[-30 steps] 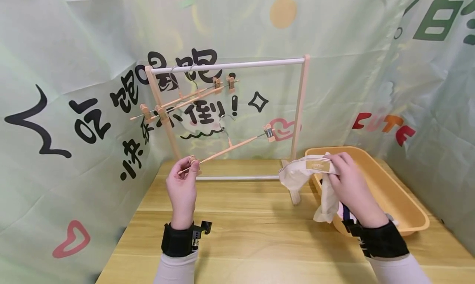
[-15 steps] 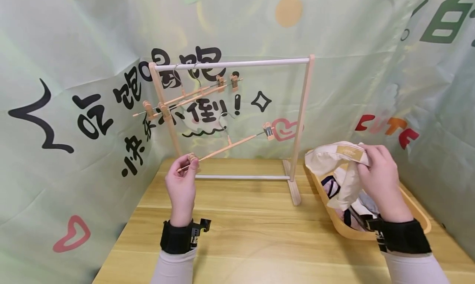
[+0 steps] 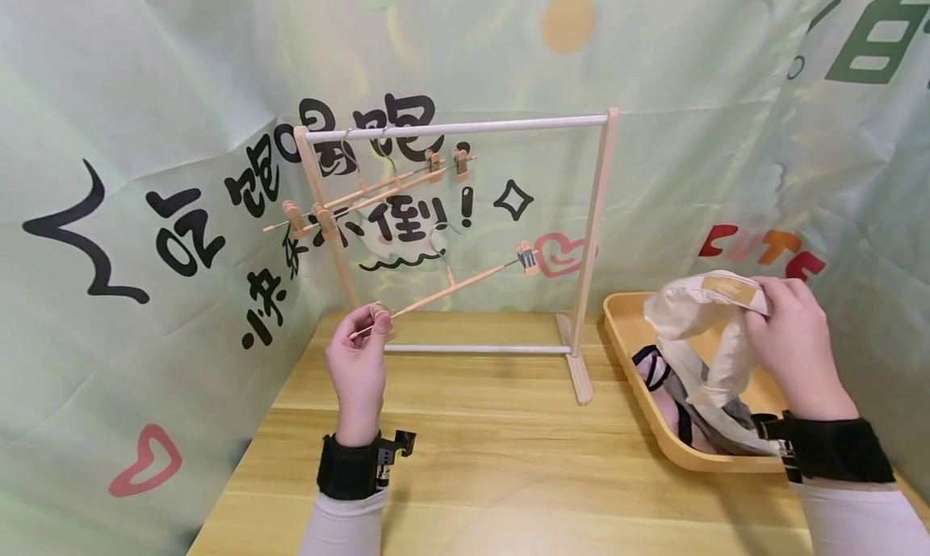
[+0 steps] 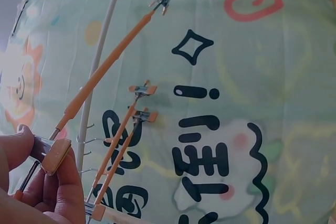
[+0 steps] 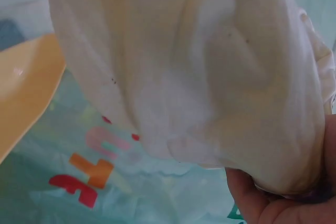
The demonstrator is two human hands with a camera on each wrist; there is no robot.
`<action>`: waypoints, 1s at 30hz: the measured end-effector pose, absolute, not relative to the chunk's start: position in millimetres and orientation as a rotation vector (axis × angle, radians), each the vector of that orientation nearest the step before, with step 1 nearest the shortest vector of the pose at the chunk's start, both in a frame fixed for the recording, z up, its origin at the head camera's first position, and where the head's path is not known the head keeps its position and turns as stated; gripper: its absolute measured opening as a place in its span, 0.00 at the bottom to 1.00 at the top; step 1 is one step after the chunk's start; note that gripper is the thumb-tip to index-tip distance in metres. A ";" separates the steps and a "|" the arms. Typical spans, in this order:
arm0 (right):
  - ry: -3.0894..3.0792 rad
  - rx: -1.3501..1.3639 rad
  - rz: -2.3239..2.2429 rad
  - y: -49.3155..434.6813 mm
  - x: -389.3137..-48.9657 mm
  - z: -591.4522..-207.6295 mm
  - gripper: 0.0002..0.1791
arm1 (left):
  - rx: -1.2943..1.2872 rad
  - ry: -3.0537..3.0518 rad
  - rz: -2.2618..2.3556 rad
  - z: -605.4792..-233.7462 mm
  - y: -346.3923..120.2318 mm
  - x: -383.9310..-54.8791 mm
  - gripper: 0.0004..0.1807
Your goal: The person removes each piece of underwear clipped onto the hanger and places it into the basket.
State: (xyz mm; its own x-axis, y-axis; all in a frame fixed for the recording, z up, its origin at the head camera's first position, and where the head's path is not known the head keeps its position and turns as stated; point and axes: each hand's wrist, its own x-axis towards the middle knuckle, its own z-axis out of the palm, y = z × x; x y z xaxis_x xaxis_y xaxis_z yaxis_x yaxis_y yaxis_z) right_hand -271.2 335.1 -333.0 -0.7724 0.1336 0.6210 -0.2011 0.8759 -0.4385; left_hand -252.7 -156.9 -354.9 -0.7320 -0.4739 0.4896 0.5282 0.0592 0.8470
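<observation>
My left hand (image 3: 358,370) pinches one end clip of a wooden clip hanger (image 3: 443,290) between thumb and fingers. The hanger slants up to the right, its hook upward and a second clip at its far end. In the left wrist view, the thumb and fingers press on the held clip (image 4: 55,156). At the right, my right hand (image 3: 795,342) grips the waistband of cream underpants (image 3: 679,310), which bear a tan label. They droop over a yellow basin (image 3: 672,451), and their fabric fills most of the right wrist view.
A small wooden rack (image 3: 594,233) with a white top rail (image 3: 501,126) stands at the back. Two more clip hangers (image 3: 378,186) hang at its left. In the basin lie several grey, pink and dark garments (image 3: 664,386). Printed cloth walls (image 3: 182,80) enclose the wooden table (image 3: 472,475).
My right hand has moved right with the underpants, from beside the basin to over it, exposing the garments inside. The left hand and its hanger have stayed nearly still.
</observation>
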 end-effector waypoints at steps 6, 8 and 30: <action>-2.460 0.051 0.592 350.5 -276.2 -341.1 0.18 | -0.054 -1.619 -1.786 -355.2 -156.4 -251.2 0.19; -2.493 0.059 0.575 354.7 -278.4 -344.5 0.17 | -0.053 -1.615 -1.795 -355.1 -156.4 -251.3 0.19; -2.809 0.226 0.394 372.2 -292.2 -384.0 0.16 | -0.052 -1.623 -1.781 -356.0 -156.0 -250.4 0.20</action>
